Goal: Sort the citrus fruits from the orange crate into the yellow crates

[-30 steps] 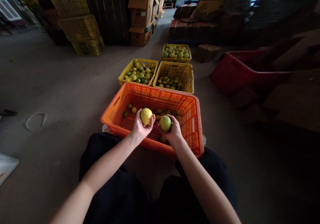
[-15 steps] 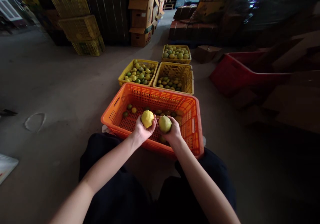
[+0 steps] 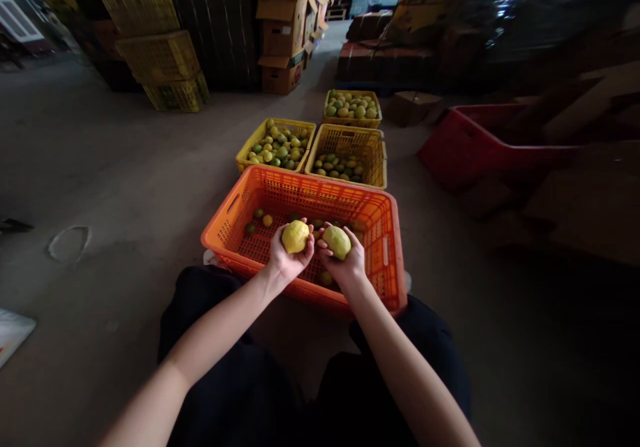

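Note:
Over the orange crate (image 3: 225,227), my left hand (image 3: 286,260) cradles a yellow lemon (image 3: 295,236), fingers curled round its side. Close beside it, my right hand (image 3: 350,264) holds a greenish-yellow lemon (image 3: 337,242) in the palm, with thumb and fingers around it. The two hands are nearly touching at the fingertips. Inside the crate lie several more lemons, among them a small yellow one (image 3: 267,220) and a dark green one (image 3: 250,228) at the left. Others at the crate's middle are partly hidden behind my hands.
Beyond the orange crate stand a left yellow crate (image 3: 243,156) full of lemons, a right yellow crate (image 3: 377,160) partly filled, and a far yellow crate (image 3: 352,123). A red bin (image 3: 460,147) is at the right. Stacked yellow crates (image 3: 160,57) and cardboard boxes (image 3: 281,74) stand behind.
My right hand has turned its greenish lemon, which now lies lengthwise with the fingers more opened beneath it. The left hand's yellow lemon is slightly turned. The crates have not moved.

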A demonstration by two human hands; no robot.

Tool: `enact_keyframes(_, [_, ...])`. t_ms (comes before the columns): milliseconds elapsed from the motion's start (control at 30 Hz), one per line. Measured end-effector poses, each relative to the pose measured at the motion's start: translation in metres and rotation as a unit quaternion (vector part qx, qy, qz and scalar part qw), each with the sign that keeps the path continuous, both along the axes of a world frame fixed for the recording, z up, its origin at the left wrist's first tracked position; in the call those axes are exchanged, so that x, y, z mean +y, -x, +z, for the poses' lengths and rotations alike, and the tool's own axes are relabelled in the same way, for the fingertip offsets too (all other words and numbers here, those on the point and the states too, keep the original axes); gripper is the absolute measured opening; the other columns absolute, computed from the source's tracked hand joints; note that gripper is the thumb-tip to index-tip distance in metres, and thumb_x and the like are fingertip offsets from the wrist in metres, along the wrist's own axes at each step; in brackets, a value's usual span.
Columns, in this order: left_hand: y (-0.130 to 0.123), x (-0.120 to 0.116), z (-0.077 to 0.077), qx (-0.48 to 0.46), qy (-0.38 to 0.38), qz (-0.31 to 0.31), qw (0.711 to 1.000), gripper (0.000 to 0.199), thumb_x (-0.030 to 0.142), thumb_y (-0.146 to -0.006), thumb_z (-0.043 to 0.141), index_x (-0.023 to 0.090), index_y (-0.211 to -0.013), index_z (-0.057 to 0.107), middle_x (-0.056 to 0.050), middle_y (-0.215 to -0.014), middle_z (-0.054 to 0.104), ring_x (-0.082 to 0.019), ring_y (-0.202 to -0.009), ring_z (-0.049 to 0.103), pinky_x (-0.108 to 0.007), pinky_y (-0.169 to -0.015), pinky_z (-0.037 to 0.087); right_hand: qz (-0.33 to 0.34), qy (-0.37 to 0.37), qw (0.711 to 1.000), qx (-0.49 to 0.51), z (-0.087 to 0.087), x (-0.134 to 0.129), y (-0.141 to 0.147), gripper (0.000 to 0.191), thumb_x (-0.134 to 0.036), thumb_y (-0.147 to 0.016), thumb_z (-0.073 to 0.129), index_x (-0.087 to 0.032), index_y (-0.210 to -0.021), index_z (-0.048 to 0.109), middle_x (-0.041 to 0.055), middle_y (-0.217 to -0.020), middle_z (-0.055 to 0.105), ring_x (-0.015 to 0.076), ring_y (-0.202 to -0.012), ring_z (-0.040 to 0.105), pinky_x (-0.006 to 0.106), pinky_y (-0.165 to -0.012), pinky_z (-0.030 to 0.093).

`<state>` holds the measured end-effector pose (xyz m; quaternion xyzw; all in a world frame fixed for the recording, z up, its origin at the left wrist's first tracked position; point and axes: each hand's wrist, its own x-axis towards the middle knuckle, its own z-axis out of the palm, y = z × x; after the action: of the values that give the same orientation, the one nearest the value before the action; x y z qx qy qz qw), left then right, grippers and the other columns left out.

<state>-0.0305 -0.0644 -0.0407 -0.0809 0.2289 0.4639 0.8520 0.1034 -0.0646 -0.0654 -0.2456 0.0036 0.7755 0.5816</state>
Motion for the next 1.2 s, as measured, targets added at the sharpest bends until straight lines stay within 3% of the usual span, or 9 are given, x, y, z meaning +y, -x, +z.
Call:
enact_keyframes(133, [-0.001, 0.001, -0.001, -0.013, 0.003, 0.039, 0.999, 0.026, 0.022, -0.073, 0.047, 0.012, -0.090, 0.064, -0.008, -0.081, 0.065, -0.016, -0.078, 0.062, -0.025, -0.064, 0.052, -0.026, -0.012, 1.000, 0.010, 0.000, -0.002, 0.000, 0.031, -0.034, -0.079, 0.039, -0.014, -0.097, 0.056, 0.0078, -0.071, 0.063, 0.0140, -0.054, 0.053, 0.023, -0.042, 0.044])
enact_keyframes(500, [-0.001, 0.002, -0.005, -0.039, 0.024, 0.054, 0.998, 0.025, 0.020, -0.070, 0.047, 0.012, -0.086, 0.064, -0.007, -0.079, 0.065, -0.016, -0.077, 0.062, -0.025, -0.064, 0.052, -0.052, -0.007, 0.998, 0.040, 0.001, -0.004, 0.002, 0.033, -0.033, -0.077, 0.040, -0.013, -0.097, 0.056, 0.0088, -0.074, 0.064, 0.0160, -0.062, 0.056, 0.024, -0.048, 0.047])
enact_keyframes(800, [0.000, -0.002, 0.008, -0.018, 0.016, 0.025, 0.999, 0.019, 0.021, -0.072, 0.047, 0.015, -0.081, 0.063, -0.004, -0.078, 0.063, -0.012, -0.075, 0.059, -0.020, -0.065, 0.050, -0.046, -0.004, 0.998, 0.043, 0.000, -0.004, 0.002, 0.030, -0.032, -0.075, 0.042, -0.014, -0.094, 0.057, 0.0070, -0.073, 0.063, 0.0154, -0.061, 0.055, 0.024, -0.048, 0.046])
enact_keyframes(1033, [0.002, -0.002, 0.008, -0.038, -0.003, 0.026, 0.999, 0.019, 0.020, -0.074, 0.046, 0.014, -0.081, 0.062, -0.004, -0.077, 0.062, -0.012, -0.072, 0.059, -0.022, -0.062, 0.050, -0.048, 0.008, 0.998, 0.039, 0.002, -0.004, 0.001, 0.029, -0.031, -0.076, 0.041, -0.014, -0.093, 0.057, 0.0071, -0.072, 0.063, 0.0151, -0.060, 0.055, 0.024, -0.048, 0.046])
enact_keyframes(1200, [0.002, 0.001, 0.000, 0.004, -0.022, -0.047, 0.999, 0.021, 0.020, -0.072, 0.045, 0.013, -0.082, 0.062, -0.006, -0.077, 0.064, -0.015, -0.073, 0.061, -0.024, -0.062, 0.051, -0.061, 0.027, 0.997, 0.037, 0.001, -0.003, 0.002, 0.028, -0.030, -0.074, 0.042, -0.014, -0.091, 0.058, 0.0068, -0.071, 0.065, 0.0158, -0.060, 0.057, 0.026, -0.049, 0.047])
